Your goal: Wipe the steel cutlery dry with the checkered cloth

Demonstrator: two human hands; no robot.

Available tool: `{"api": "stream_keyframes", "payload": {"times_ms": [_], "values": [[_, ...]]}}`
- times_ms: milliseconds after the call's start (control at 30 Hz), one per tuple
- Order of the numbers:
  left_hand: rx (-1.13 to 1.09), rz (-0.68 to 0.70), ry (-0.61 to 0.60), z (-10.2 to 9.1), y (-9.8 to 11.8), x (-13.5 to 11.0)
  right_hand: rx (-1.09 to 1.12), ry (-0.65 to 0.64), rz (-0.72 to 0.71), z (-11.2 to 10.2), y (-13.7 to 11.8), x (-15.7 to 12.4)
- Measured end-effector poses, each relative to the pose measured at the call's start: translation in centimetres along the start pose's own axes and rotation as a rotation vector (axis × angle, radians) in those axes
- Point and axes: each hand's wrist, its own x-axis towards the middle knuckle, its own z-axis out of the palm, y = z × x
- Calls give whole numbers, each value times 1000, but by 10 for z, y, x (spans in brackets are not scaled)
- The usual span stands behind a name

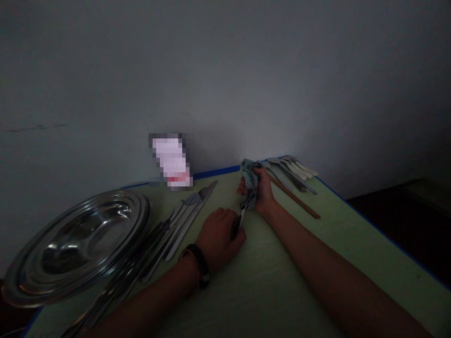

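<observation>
I count one cloth (250,183) and one dark-handled utensil (237,226) between my hands, over the middle of the green table (268,291). A pair of chopsticks (296,197) lies to the right. The stacked metal dishes (84,246) at the left overlap too much to count, as do the left cutlery (185,229) beside them and the right cutlery (292,174) at the far right.

A blurred-out bright panel (172,159) stands at the far edge, by the wall (246,84). My left forearm blocks some of the near cutlery; the cloth hides the utensil's far end.

My left hand (220,232) is curled closed round the handle. My right hand (264,190) is closed too, bunching the cloth around the metal.
</observation>
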Motion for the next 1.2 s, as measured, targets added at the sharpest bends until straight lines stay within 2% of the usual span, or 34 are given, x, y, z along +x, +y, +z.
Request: {"api": "stream_keyframes", "payload": {"times_ms": [467, 667, 833, 1000, 1200], "values": [[-49, 69, -42, -4, 0, -2, -13, 139, -181, -15, -4, 12], [-63, 5, -53, -7, 3, 0, -291, 338, -269, -11, 9, 15], [-71, -6, -25, -5, 3, 1, -529, 277, -360, -6, 15, 10], [-59, -2, -18, -2, 1, 1, -482, 239, -342, -7, 15, 9], [-66, 5, -45, -4, 2, 1, -274, 379, -303, -8, 15, 15]]}}
